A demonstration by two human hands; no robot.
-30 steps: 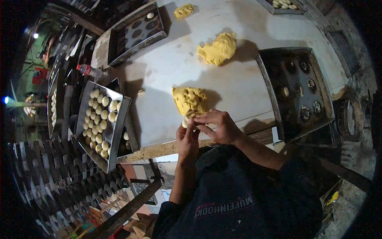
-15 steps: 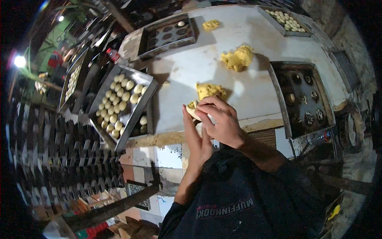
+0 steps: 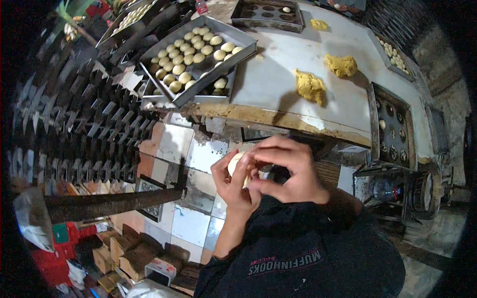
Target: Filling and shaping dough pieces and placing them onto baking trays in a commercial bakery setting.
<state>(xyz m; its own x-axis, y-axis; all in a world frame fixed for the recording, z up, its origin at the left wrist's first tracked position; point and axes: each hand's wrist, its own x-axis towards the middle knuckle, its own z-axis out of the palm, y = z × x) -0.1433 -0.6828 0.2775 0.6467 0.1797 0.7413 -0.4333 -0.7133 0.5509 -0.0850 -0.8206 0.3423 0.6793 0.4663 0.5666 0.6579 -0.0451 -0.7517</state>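
A pale dough ball [image 3: 238, 165] rests in my left hand [image 3: 233, 186], whose fingers curl round it. My right hand [image 3: 294, 169] reaches in from the other side, thumb and fingertips pinching the dough's right edge. Both hands are in front of my body, on the near side of the table's edge. Part of the dough is hidden behind the fingers. On the white tabletop [image 3: 278, 54] beyond lie a lump of yellow filling [image 3: 310, 87] and a second yellow lump [image 3: 342, 65] behind it.
At the left of the table, a metal tray [image 3: 218, 73] with several dough balls overlaps another tray. To the right is a dark tray [image 3: 371, 126] with a few pieces in it. Farther back are another dark tray [image 3: 266, 24] and a small yellow lump [image 3: 319, 24].
The view has shifted downward. My hands have drawn back from over the table edge toward my body. Yellow filling showed in the dough's opening before; now the dough looks closed and round.
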